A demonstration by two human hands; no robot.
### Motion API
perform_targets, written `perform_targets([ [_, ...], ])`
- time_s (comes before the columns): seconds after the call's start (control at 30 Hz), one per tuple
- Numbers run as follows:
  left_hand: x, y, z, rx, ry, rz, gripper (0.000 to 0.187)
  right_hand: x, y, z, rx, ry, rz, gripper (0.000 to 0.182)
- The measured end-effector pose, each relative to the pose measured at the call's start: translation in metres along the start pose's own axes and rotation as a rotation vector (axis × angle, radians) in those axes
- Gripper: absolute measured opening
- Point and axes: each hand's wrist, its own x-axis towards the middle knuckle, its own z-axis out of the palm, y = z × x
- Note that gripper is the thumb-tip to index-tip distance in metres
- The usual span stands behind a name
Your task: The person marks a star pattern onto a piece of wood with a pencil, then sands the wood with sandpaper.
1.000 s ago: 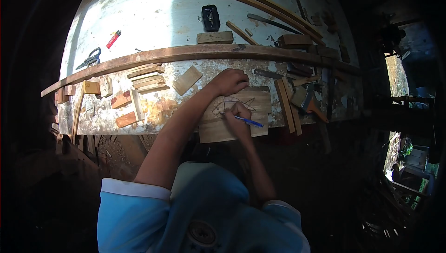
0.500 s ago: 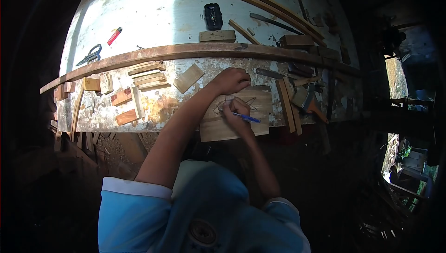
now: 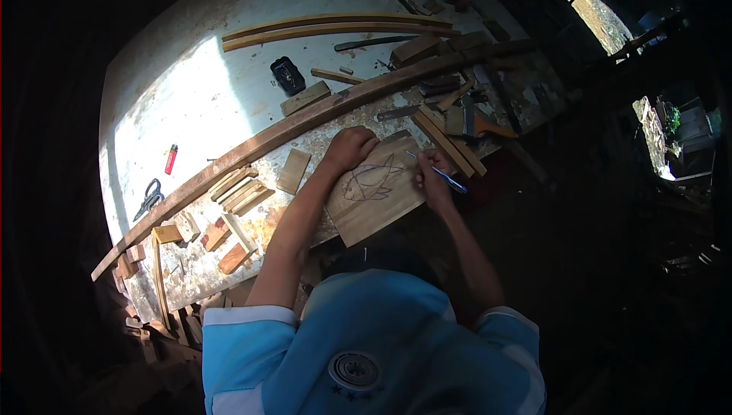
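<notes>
A flat wooden board [image 3: 358, 221] lies at the near edge of the bench, with a fish outline [image 3: 368, 184] drawn on it in dark ink. My left hand [image 3: 351, 148] rests on the board's far left edge, its fingers curled down against the wood. Over the board's right edge, my right hand [image 3: 435, 176] pinches a blue pen [image 3: 455, 184], whose tip points up and left, off to the right of the drawing.
A long wooden strip [image 3: 252, 150] crosses the bench. Left of the board are several small wood pieces [image 3: 244, 192], scissors [image 3: 149, 200] and a red lighter [image 3: 171, 159]. Farther back stands a black box [image 3: 287, 75]. An orange-handled tool [image 3: 492, 127] lies to the right.
My right hand with the pen has moved right, off the drawing, uncovering the fish outline. The view has turned, so the bench and board appear tilted. My left hand stays at the board's edge.
</notes>
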Motion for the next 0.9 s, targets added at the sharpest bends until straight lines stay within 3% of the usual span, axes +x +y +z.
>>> perform_targets([
  [0.13,-0.001,0.006,-0.002,0.086,-0.020,0.051,0.024,-0.030,-0.021,-0.047,0.013,0.083,-0.090,0.030],
  [0.2,-0.002,0.006,-0.002,0.090,-0.009,0.071,0.024,-0.043,-0.031,-0.059,-0.022,0.103,-0.116,0.045],
  [0.3,-0.007,0.012,-0.005,0.060,0.044,0.009,0.024,-0.059,-0.042,-0.066,0.009,0.163,-0.148,0.047],
  [0.5,-0.061,0.054,-0.026,0.025,0.208,0.008,0.016,-0.093,-0.042,-0.082,-0.239,0.058,-0.172,0.049],
  [0.53,-0.073,0.060,-0.025,0.038,0.222,-0.019,0.017,-0.095,-0.044,-0.081,-0.224,0.038,-0.121,0.035],
  [0.63,-0.102,0.069,-0.013,0.105,0.275,-0.012,0.020,-0.093,-0.055,-0.055,-0.770,0.031,-0.401,0.019],
  [0.7,-0.109,0.072,-0.007,0.129,0.298,-0.021,0.021,-0.078,-0.058,-0.047,-0.862,-0.126,-0.296,0.016],
  [0.73,-0.109,0.073,-0.006,0.127,0.297,-0.044,0.021,-0.062,-0.038,-0.052,-0.912,-0.166,-0.537,0.017],
  [0.9,-0.108,0.077,-0.005,0.145,0.295,-0.088,0.020,-0.007,-0.045,-0.047,-1.307,-0.354,-0.609,0.024],
])
